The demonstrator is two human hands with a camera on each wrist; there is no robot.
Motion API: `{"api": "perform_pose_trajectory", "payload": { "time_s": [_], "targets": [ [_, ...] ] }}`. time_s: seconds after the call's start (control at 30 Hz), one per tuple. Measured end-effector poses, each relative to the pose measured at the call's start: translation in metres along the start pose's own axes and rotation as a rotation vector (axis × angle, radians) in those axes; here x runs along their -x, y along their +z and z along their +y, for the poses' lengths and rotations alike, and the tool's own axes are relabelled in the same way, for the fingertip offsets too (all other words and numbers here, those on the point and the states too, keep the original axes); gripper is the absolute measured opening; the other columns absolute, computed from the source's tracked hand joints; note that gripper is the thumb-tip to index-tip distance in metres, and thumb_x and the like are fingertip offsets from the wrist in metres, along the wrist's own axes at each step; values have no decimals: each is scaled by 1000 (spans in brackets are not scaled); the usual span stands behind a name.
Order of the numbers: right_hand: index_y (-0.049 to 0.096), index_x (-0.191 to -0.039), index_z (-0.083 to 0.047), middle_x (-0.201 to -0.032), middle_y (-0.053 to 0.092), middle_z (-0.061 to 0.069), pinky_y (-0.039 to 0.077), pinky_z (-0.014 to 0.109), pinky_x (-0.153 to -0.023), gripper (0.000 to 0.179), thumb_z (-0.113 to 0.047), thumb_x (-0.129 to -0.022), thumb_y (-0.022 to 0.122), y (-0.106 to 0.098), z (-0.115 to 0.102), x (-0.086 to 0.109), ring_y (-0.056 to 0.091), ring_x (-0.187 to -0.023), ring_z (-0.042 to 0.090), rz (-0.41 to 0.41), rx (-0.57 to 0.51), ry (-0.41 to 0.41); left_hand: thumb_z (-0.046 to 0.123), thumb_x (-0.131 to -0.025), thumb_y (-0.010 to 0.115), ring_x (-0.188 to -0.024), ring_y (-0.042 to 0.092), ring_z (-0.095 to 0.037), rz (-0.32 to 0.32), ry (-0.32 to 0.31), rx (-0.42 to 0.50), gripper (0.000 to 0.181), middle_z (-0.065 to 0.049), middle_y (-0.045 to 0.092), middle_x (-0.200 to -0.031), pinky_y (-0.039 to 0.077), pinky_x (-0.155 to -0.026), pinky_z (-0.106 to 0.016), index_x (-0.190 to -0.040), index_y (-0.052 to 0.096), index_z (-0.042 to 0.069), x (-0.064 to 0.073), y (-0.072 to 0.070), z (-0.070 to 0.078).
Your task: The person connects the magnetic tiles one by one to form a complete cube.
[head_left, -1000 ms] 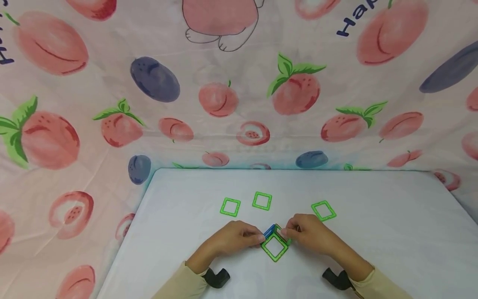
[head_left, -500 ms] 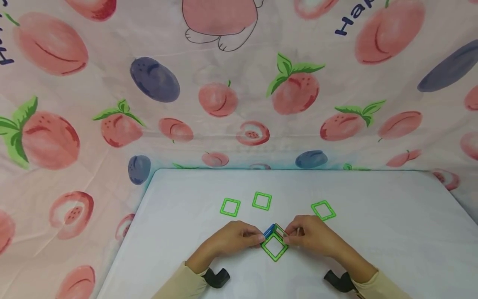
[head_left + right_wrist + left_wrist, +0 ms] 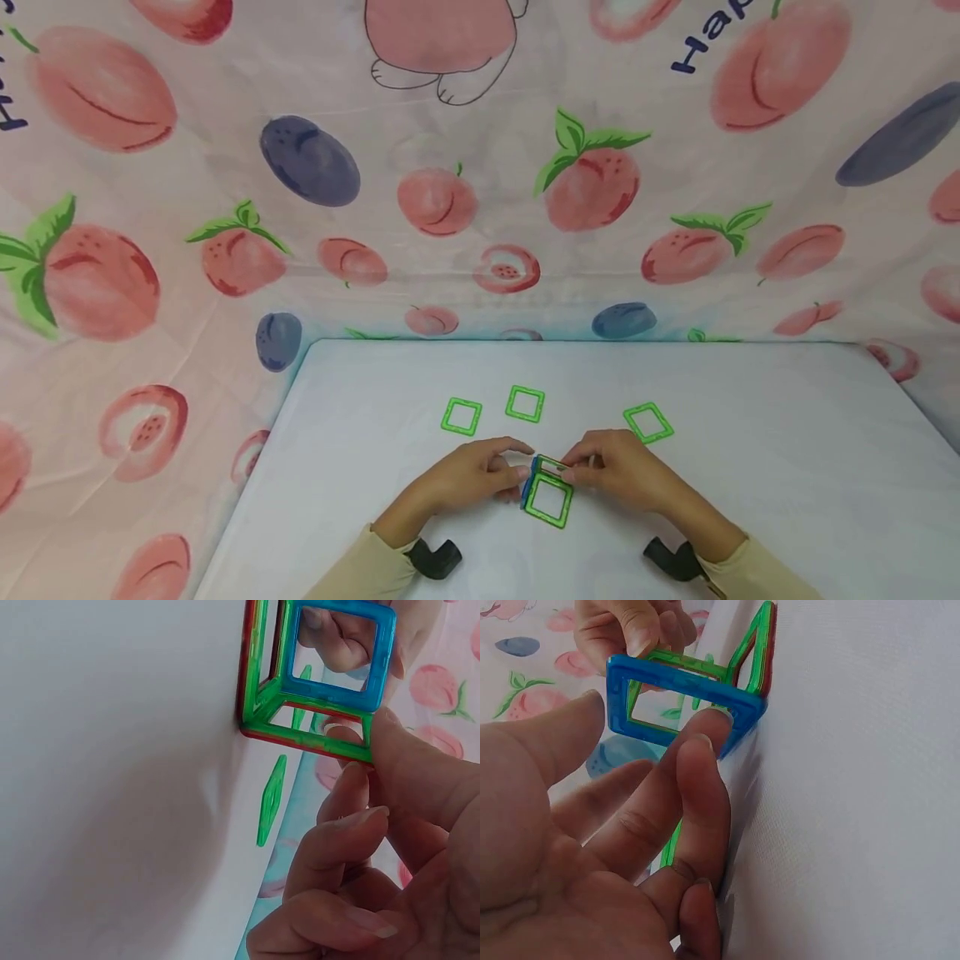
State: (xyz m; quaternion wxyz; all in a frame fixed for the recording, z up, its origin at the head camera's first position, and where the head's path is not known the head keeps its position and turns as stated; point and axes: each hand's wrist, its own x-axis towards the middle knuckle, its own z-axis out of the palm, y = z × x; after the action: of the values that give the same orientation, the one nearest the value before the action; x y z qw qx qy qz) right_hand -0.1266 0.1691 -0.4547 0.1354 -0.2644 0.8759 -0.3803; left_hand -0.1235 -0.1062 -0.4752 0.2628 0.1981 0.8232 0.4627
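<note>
A small corner of square magnetic tiles stands between the hands. One green-framed tile [image 3: 544, 520] lies flat on the table, with red showing along its underside in the wrist views. Upright at its left is a blue tile [image 3: 330, 694]; a green tile [image 3: 307, 739] with red behind it stands along the back. My right hand [image 3: 626, 468] pinches the upright green tile by its outer edge between thumb and fingers. Beside the blue tile, my left hand [image 3: 468, 479] has its thumb and fingers spread apart, one fingertip overlapping the blue frame in the left wrist view.
Two loose green square tiles, one at the left [image 3: 446, 414] and another right of it [image 3: 511, 401], lie flat farther back on the white table [image 3: 360, 400]. A third green tile [image 3: 667, 418] lies behind the right hand. A fruit-print cloth [image 3: 450, 133] hangs beyond the table.
The tile corner has turned, so the flat tile sits squarer to view and the blue tile faces left. My left fingers have spread off the blue tile; the right hand has shifted slightly left.
</note>
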Motion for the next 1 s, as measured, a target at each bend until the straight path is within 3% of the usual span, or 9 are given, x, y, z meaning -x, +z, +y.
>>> {"api": "perform_pose_trajectory", "payload": {
  "time_s": [0.13,0.4,0.8,1.0],
  "targets": [
    [81,-103,-16,-82,71,-12,44,22,-60,18,-30,-93,76,2,0,-3,52,-66,0,-24,-21,14,42,-101,63,-77,68,-9,-5,-13,10,39,6,75,-81,49,-85,-27,-139,63,31,0,0,0],
    [79,-102,-18,-81,71,-13,47,23,-64,12,-26,-93,76,-1,-1,-5,57,-70,1,4,-10,85,39,-101,64,-81,70,-8,-8,-17,27,32,7,77,-84,49,-89,-27,-130,67,26,-1,-1,2],
    [80,-103,-27,-95,77,-11,50,23,-73,11,-23,-94,74,4,-1,-15,64,-85,0,1,-32,67,39,-104,59,-83,72,-13,-21,-31,102,24,2,78,-86,48,-87,-27,-112,71,21,-1,-2,3],
    [79,-107,-21,-93,76,-12,50,23,-73,14,-24,-94,75,2,2,-17,63,-84,0,-11,-26,56,41,-104,57,-83,71,-12,-16,-28,81,27,2,78,-85,49,-85,-25,-109,75,21,-1,-2,4]
  ]
}}
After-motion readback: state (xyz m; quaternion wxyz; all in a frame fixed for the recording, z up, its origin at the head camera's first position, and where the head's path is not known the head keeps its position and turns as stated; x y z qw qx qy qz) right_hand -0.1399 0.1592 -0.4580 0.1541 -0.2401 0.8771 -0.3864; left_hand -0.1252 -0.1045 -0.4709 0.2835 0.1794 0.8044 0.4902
